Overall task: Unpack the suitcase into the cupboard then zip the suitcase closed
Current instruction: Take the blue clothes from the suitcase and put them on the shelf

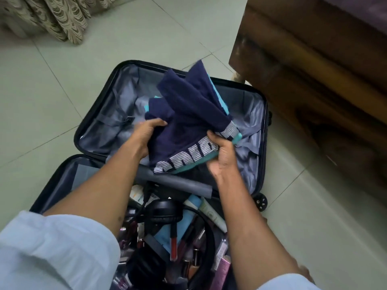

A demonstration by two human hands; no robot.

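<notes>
A dark hard-shell suitcase (98, 101) lies open flat on the tiled floor, grey lining showing in its far half. Above that half I hold a bundle of navy clothes (188, 114) with white striped lettering and teal trim. My left hand (144, 135) grips the bundle's left edge. My right hand (222, 151) grips its lower right edge by the lettering. The near half is packed with black headphones (165, 212), tubes, lipsticks and other cosmetics, partly hidden by my forearms.
A brown wooden piece of furniture (314, 70) stands close to the suitcase's right side. A patterned curtain (52, 15) hangs at the top left. Pale floor tiles (41, 91) surround the case. A suitcase wheel (260, 200) sticks out at the right.
</notes>
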